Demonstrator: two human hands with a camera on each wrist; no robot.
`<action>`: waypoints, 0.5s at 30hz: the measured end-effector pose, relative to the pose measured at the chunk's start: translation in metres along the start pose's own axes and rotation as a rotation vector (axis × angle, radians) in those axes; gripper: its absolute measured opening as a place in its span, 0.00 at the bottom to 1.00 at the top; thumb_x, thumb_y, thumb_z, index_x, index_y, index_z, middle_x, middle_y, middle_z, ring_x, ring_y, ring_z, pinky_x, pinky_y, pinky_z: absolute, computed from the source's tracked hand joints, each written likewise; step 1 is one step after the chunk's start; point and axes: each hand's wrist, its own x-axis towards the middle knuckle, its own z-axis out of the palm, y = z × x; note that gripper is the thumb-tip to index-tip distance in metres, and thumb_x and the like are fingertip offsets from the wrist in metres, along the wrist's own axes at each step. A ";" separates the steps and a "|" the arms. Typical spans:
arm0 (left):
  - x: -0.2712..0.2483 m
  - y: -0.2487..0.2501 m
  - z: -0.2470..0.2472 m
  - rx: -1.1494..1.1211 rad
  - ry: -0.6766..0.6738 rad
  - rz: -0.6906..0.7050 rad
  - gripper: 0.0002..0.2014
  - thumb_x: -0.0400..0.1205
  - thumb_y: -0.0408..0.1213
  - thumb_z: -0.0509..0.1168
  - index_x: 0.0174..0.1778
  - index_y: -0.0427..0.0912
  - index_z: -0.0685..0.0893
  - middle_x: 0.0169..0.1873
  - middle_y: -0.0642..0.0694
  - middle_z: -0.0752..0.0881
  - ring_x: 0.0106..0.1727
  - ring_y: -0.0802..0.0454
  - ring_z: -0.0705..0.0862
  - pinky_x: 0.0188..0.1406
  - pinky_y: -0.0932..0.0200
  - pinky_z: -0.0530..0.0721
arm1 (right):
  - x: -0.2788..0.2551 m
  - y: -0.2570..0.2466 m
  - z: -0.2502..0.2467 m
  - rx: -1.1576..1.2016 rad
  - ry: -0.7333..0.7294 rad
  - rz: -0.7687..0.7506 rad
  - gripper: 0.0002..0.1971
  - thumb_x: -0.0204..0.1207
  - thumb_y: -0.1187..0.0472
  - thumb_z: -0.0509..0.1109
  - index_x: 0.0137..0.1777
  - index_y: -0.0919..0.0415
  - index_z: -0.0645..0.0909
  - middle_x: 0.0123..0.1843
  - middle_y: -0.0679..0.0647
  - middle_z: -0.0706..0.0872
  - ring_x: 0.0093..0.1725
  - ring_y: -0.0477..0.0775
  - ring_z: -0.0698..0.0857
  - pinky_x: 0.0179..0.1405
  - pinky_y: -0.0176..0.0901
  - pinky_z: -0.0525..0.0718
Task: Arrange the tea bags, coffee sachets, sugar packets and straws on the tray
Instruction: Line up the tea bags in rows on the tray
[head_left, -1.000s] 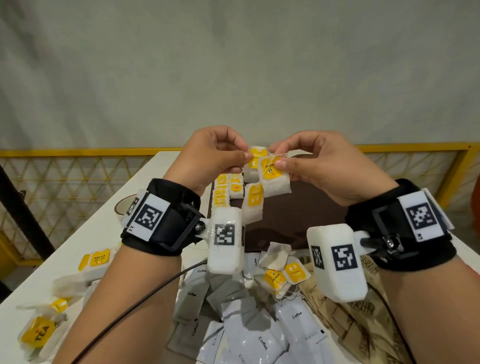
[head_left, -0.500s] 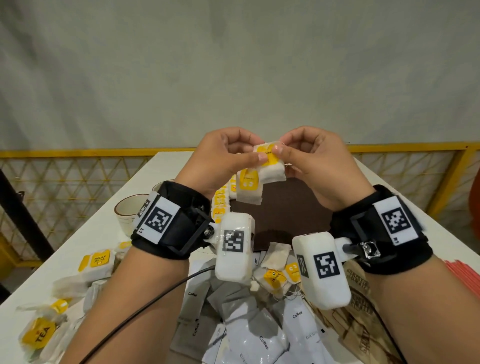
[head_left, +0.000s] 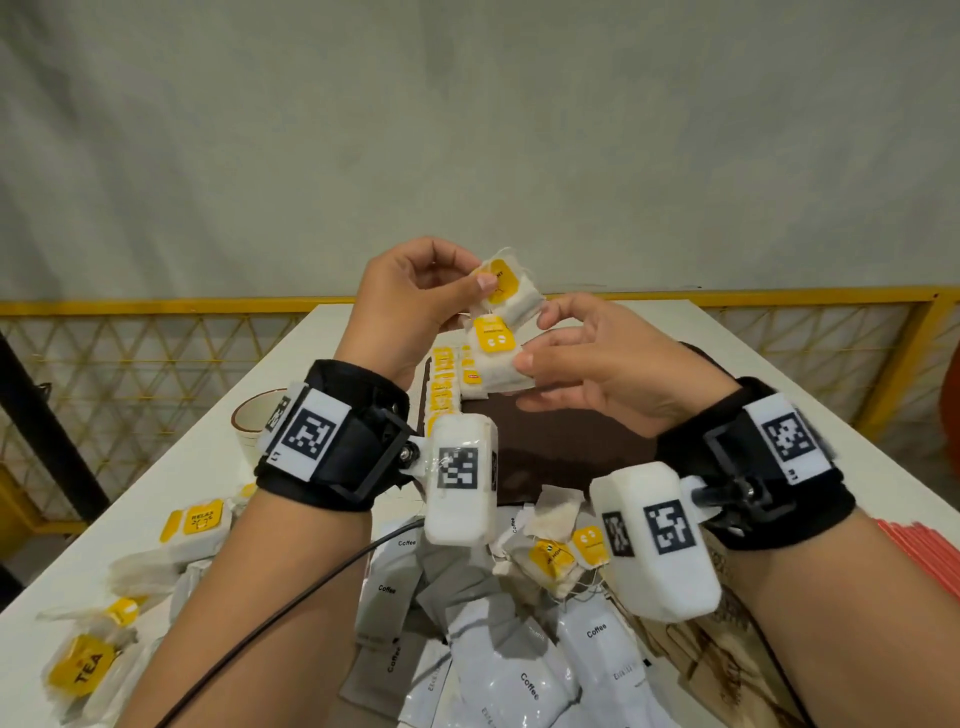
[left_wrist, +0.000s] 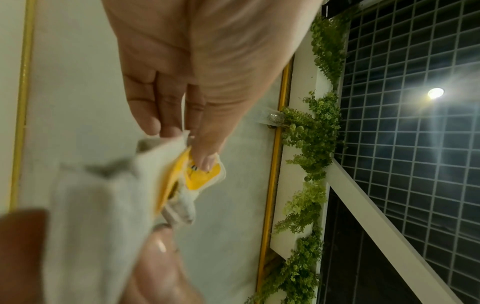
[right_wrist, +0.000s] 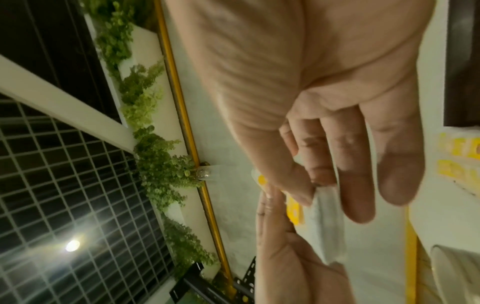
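Note:
Above the dark brown tray (head_left: 571, 447), both hands hold tea bags. My left hand (head_left: 480, 278) pinches the upper tea bag (head_left: 511, 296) by its yellow tag (left_wrist: 202, 174), thumb on the tag. My right hand (head_left: 535, 340) pinches the lower tea bag (head_left: 493, 364) between thumb and fingers; it shows blurred in the right wrist view (right_wrist: 327, 222). The two bags touch or overlap. A row of tea bags (head_left: 441, 389) lines the tray's left edge. Coffee sachets (head_left: 498, 660) lie heaped near me, brown sugar packets (head_left: 727, 654) to their right, and red straws (head_left: 924, 551) at the far right.
A cup (head_left: 249, 421) stands on the white table left of the tray. Loose tea bags lie at the left (head_left: 192, 525), near the front-left corner (head_left: 83, 670) and in the pile (head_left: 561, 556). A yellow mesh railing (head_left: 130, 374) borders the table.
Both hands have risen and moved apart. The left hand has lifted one tea bag higher, while the right hand has dropped slightly with the other.

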 end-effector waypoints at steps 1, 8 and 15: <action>0.000 -0.001 0.000 0.011 -0.002 0.000 0.06 0.73 0.28 0.74 0.38 0.41 0.84 0.32 0.43 0.86 0.29 0.54 0.83 0.32 0.62 0.82 | -0.002 -0.003 -0.002 0.018 -0.023 -0.011 0.16 0.72 0.77 0.70 0.50 0.61 0.70 0.44 0.63 0.86 0.47 0.64 0.88 0.43 0.55 0.90; 0.000 -0.002 0.000 -0.018 -0.058 -0.002 0.03 0.75 0.27 0.72 0.42 0.38 0.87 0.31 0.46 0.90 0.32 0.53 0.87 0.34 0.61 0.86 | -0.010 -0.016 -0.012 0.016 -0.107 -0.086 0.10 0.73 0.75 0.67 0.43 0.59 0.82 0.40 0.55 0.88 0.42 0.53 0.88 0.37 0.42 0.88; -0.001 0.001 -0.002 0.098 -0.075 0.014 0.06 0.77 0.24 0.70 0.46 0.38 0.87 0.39 0.42 0.90 0.36 0.55 0.89 0.38 0.62 0.88 | -0.003 -0.013 -0.013 -0.013 0.043 -0.238 0.08 0.72 0.72 0.70 0.39 0.60 0.87 0.39 0.52 0.90 0.44 0.48 0.88 0.44 0.41 0.86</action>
